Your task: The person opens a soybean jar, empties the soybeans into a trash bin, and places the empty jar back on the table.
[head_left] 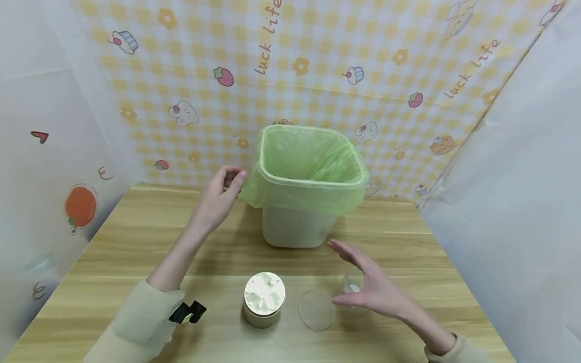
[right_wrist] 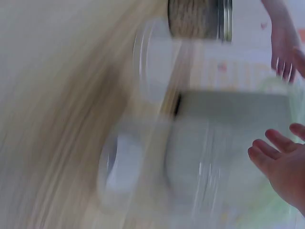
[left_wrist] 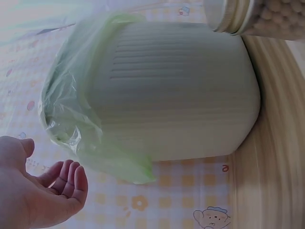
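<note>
A white bin (head_left: 295, 227) lined with a thin green plastic bag (head_left: 313, 194) stands against the back wall. My left hand (head_left: 221, 191) is beside the bag's left edge, fingers loosely curled; the left wrist view shows nothing in them. My right hand (head_left: 374, 287) is held with thumb and fingers spread apart, over a clear jar (head_left: 353, 286) that it partly covers. The right wrist view, blurred, shows this transparent jar (right_wrist: 190, 167) below the fingers. Left of it lies a clear round lid (head_left: 316, 310).
A jar with a shiny metal lid (head_left: 265, 297) stands front centre; small round beige pieces (left_wrist: 281, 16) show through its wall in the left wrist view. The wooden tabletop (head_left: 118, 262) ends at a patterned cloth backdrop (head_left: 199, 75), with white side walls (head_left: 522, 212).
</note>
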`<state>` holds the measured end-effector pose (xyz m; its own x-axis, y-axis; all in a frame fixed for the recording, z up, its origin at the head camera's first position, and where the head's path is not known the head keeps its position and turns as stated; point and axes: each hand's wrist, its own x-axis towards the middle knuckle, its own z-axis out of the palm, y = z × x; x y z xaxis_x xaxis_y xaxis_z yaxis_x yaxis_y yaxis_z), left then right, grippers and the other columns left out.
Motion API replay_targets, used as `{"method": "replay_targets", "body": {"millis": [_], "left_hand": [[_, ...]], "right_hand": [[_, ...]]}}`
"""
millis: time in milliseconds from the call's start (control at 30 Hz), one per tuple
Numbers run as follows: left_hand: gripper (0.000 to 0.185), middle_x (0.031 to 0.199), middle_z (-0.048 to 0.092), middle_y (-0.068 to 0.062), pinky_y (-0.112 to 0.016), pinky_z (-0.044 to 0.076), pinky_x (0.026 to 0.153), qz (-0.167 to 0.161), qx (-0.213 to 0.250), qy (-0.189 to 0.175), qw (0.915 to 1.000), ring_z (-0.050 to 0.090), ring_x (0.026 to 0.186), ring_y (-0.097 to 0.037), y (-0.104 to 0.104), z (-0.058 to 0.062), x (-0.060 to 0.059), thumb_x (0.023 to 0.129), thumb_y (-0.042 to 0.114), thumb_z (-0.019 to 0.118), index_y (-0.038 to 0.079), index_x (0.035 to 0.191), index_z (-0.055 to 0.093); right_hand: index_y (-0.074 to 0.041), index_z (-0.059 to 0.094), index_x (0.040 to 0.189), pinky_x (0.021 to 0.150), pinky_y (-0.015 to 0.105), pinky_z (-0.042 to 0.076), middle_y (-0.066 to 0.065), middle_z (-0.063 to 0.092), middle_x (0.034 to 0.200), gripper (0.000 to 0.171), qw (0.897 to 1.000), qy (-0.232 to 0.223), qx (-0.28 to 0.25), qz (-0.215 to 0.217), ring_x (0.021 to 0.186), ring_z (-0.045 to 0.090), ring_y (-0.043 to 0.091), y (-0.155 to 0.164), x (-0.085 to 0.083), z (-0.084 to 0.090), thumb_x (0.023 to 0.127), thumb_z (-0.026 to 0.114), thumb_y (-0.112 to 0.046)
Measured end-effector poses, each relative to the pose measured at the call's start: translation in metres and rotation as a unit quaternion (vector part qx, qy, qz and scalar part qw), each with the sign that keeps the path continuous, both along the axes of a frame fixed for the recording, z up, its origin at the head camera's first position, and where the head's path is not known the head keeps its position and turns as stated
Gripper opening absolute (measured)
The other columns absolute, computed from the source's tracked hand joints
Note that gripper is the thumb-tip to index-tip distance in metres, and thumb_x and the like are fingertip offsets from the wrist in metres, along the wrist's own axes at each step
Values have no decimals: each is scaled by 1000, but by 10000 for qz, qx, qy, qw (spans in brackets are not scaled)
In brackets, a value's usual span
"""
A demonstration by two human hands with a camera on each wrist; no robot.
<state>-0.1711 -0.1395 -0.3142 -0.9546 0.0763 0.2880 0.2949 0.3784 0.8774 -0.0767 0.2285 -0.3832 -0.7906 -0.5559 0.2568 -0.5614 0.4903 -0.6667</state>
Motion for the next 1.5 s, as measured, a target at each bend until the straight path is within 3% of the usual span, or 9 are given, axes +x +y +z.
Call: {"method": "replay_targets", "body": {"millis": [167, 333, 500, 633, 867, 1033, 1267, 1500], "left_hand": [[49, 119, 60, -14, -32, 47, 91, 86, -122, 215, 9997, 54, 104, -21, -4, -7, 12, 108, 43, 46, 2, 133, 56], [45, 115, 62, -13, -26, 48, 86, 87, -340, 229, 9991, 56, 102, -21, -6, -17, 27, 108, 38, 50, 1, 132, 56], [41, 114, 64, -13, -28, 51, 87, -167, -450, 187, 9987, 59, 102, -22, -4, -28, 41, 107, 33, 54, 1, 132, 56], [42, 115, 66, -11, -36, 54, 91, -440, -623, 237, 9968, 61, 104, -22, 1, -37, 51, 105, 30, 59, 1, 135, 55], [62, 132, 64, -11, -48, 53, 104, -805, -1189, 124, 9896, 62, 121, -28, 7, -54, 77, 100, 35, 66, 3, 149, 47], [78, 148, 57, -8, -59, 46, 112, -1061, -1462, -296, 9831, 55, 136, -34, 11, -72, 94, 96, 47, 68, 10, 158, 38], [97, 163, 42, -8, -67, 36, 116, -1342, -1710, -908, 9719, 39, 150, -39, 20, -92, 109, 86, 56, 77, 17, 162, 31], [104, 161, 43, -14, -67, 39, 114, -1662, -1918, -685, 9648, 41, 149, -41, 21, -103, 114, 79, 49, 85, 10, 161, 34]], "right_hand": [[-20, 30, 162, 114, 38, 47, 4, 48, 160, 107, 9997, -180, 98, 103, 137, 56, 24, -33, 2, -7, 75, 91, -37], [-21, 27, 162, 115, 41, 47, 8, 47, 159, 109, 9969, -670, -116, 403, 141, 53, 31, -62, 1, -21, 76, 91, -37], [-26, 26, 161, 114, 43, 47, 9, 48, 158, 111, 9935, -987, -167, 537, 142, 52, 33, -81, 1, -36, 73, 93, -35], [-23, 28, 160, 114, 45, 47, 13, 49, 157, 111, 9904, -1252, -195, 547, 142, 52, 31, -92, 0, -45, 71, 94, -27], [-14, 30, 160, 113, 44, 48, 7, 50, 156, 114, 9869, -1568, -46, 369, 135, 59, 28, -105, 0, -56, 69, 96, -30], [-14, 32, 159, 113, 43, 49, 4, 52, 155, 114, 9881, -1507, 209, 246, 135, 58, 25, -113, 0, -62, 67, 96, -34], [-16, 40, 153, 106, 41, 52, 3, 63, 139, 109, 9887, -1479, 237, 76, 126, 62, 24, -120, 0, -69, 63, 99, -30], [-23, 43, 151, 106, 38, 51, 2, 64, 139, 107, 9868, -1609, 170, -44, 125, 62, 22, -124, 0, -75, 60, 100, -24]]}}
